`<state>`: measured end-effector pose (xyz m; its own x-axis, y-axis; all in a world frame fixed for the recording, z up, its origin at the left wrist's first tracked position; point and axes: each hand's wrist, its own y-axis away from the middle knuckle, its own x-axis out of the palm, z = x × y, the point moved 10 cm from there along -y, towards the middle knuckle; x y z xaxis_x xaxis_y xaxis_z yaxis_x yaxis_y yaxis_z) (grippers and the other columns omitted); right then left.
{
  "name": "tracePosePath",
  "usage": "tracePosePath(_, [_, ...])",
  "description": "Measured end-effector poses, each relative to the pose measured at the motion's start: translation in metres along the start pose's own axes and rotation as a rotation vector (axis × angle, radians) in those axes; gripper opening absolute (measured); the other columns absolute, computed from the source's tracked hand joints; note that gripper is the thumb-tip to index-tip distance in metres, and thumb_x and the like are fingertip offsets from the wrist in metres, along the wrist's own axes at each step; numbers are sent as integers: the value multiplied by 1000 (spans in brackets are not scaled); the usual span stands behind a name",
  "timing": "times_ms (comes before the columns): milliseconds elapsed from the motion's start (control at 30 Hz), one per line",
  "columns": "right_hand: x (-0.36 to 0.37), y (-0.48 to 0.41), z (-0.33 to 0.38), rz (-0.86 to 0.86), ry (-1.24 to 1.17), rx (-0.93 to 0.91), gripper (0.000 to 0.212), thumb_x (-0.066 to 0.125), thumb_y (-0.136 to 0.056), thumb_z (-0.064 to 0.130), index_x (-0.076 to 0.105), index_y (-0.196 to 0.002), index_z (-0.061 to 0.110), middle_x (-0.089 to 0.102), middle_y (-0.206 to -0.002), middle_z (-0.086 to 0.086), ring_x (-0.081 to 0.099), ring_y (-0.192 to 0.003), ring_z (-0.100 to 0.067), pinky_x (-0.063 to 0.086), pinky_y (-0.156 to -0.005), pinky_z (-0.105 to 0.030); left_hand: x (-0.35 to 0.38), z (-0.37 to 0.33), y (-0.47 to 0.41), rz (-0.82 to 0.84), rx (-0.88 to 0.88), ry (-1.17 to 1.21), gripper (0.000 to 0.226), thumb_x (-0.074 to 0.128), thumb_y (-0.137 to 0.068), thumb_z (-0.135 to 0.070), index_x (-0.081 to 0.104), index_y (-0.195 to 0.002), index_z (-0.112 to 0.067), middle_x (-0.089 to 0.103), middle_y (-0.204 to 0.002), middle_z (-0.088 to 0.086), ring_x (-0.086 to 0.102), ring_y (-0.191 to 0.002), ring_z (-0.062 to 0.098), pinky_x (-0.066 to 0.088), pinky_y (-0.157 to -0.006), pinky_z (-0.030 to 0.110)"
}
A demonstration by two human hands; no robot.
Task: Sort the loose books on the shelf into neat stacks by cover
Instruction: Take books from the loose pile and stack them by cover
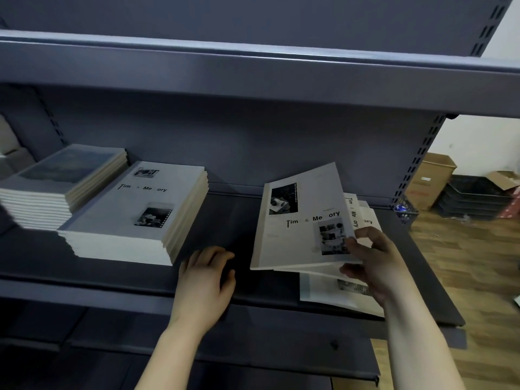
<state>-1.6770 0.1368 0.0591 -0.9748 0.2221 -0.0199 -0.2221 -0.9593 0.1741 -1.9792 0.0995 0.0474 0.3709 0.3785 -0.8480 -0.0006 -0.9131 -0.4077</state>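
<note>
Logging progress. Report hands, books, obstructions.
Left hand open on shelf. Right hand grips top book, tilted off loose pile. Matching stack at left, nothing between.

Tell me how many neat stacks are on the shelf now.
2. A dark-cover stack at far left, and a white-cover stack beside it on its right. The loose books held by the right hand are fanned, not stacked. More may sit out of frame.

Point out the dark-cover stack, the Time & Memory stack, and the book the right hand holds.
Dark-cover stack (73,164): head view, top cover.
Time & Memory stack (140,202): head view, middle of top cover.
Held book (284,240): head view, front cover, pinched by the right hand (374,266).
</note>
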Motion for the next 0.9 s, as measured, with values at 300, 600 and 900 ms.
tracePosePath(300, [54, 23, 5, 35, -173, -31, 9, 53, -94, 1, 53, -89, 8, 62, -87, -13, 51, -45, -20, 39, -43, -25, -27, 31, 13, 44, 15, 20, 35, 44, -83, -39, 64, -110, -26, 63, -108, -6, 60, -91, 19, 46, -73, 33])
tracePosePath(600, [157, 40, 10, 105, -226, -44, 17, 54, -93, 2, 54, -85, 16, 55, -94, -6, 53, -51, -18, 42, -48, -28, -79, 117, 27, 2, -51, -16, 26, 56, -78, -33, 67, -99, -23, 66, -87, -6, 61, -74, 19, 45, -65, 32])
tracePosePath(900, [245, 53, 6, 162, -232, -19, 15, 52, -95, 2, 57, -86, 13, 65, -79, -6, 56, -48, -14, 43, -49, -26, -100, 213, 38, -47, -168, -92, 30, 63, -74, -35, 69, -98, -18, 66, -90, -1, 61, -80, 23, 49, -67, 37])
